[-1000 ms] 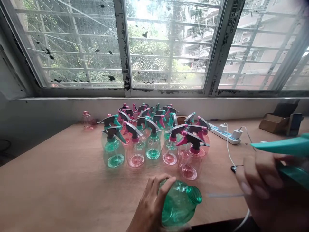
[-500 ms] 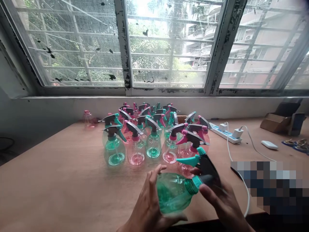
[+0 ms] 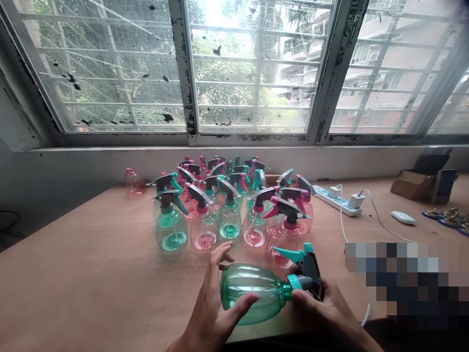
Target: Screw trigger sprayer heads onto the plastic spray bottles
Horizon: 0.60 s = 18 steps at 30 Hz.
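Observation:
My left hand (image 3: 212, 308) wraps round a clear green spray bottle (image 3: 252, 291) that lies on its side near the table's front edge. My right hand (image 3: 322, 310) grips the teal and grey trigger head (image 3: 306, 266) seated on the bottle's neck, nozzle pointing left. Just beyond stand several finished spray bottles (image 3: 227, 205), green and pink, in a tight cluster.
A wooden table (image 3: 91, 264) runs under a wide barred window. A capless pink bottle (image 3: 131, 181) sits at the back left. A white power strip (image 3: 339, 200) with a cable, a small white device (image 3: 403, 217) and a cardboard box (image 3: 421, 183) lie to the right.
My right hand brought the trigger head from the far right onto the green bottle's neck. The bottle has been lowered and turned more level, with both hands closer together.

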{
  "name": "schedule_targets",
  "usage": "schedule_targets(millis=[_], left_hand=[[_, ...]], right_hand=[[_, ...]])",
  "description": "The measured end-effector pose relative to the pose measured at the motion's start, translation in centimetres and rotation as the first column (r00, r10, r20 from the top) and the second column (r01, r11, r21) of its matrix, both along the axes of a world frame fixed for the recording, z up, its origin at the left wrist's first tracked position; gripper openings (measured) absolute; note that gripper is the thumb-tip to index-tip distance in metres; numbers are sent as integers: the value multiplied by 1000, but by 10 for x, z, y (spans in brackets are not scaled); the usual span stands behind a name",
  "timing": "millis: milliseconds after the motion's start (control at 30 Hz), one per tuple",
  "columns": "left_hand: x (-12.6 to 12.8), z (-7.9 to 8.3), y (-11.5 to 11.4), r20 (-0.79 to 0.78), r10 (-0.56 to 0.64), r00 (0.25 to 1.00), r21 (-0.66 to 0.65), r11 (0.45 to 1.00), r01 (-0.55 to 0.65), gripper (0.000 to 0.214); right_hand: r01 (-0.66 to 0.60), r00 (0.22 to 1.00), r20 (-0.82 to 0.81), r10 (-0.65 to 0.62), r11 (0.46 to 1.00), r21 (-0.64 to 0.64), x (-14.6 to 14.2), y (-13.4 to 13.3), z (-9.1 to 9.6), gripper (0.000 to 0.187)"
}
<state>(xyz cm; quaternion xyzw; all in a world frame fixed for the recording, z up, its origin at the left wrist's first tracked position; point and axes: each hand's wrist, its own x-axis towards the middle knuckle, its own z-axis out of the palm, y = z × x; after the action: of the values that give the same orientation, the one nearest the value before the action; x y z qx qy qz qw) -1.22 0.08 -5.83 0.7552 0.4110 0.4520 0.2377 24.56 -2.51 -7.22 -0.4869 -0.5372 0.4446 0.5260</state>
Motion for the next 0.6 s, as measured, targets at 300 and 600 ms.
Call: schedule_targets(millis=[300,600], left_hand=[[-1,0,-17,-66,-26,997,-75,997,21,100],[-10,0,1,-138,-119,983,-167,981,95,92]], right_hand=[[-63,997,-43,61,996,-56,2,2,0,42],[-51,999,7,51,997,-53,4,5,2,41]])
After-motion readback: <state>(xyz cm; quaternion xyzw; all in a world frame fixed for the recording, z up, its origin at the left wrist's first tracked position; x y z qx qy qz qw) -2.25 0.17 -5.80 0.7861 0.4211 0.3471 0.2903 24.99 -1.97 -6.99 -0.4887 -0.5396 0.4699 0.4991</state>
